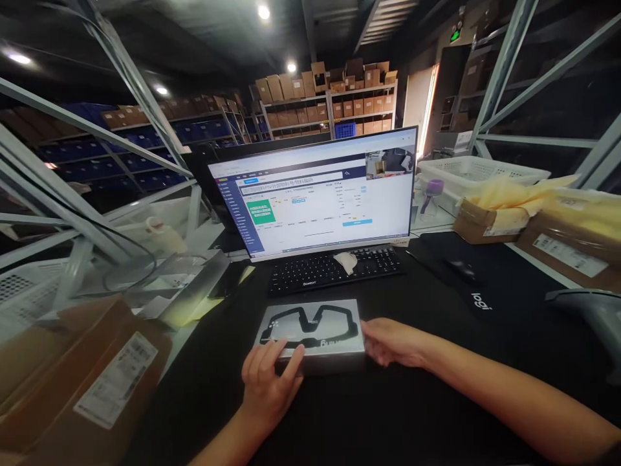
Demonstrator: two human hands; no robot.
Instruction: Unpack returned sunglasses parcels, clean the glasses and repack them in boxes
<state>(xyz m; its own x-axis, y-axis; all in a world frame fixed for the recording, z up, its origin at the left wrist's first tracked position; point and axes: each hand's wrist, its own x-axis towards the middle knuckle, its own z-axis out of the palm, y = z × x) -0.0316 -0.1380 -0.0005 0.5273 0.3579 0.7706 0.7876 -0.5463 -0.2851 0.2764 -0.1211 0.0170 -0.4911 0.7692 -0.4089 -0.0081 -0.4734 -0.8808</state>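
Observation:
A flat silver-grey box (313, 358) lies on the black desk mat, printed with a black frame-like outline and lettering that reads upside down. My left hand (269, 382) grips its near left edge, fingertips and thumb over the top. At the right end, my right hand (394, 343) is closed on the box's side, its fingers partly hidden behind the corner. Just beyond the box is a black keyboard (310, 275) with a crumpled white scrap (346, 262) on it.
A lit monitor (315, 207) stands behind the keyboard. On the left is an open cardboard box (43, 382). To the right are a mouse (460, 270), a grey device (592, 317), a small carton (495, 223) with yellow material and a white basket (485, 169). Loaded shelves (330, 103) stand beyond.

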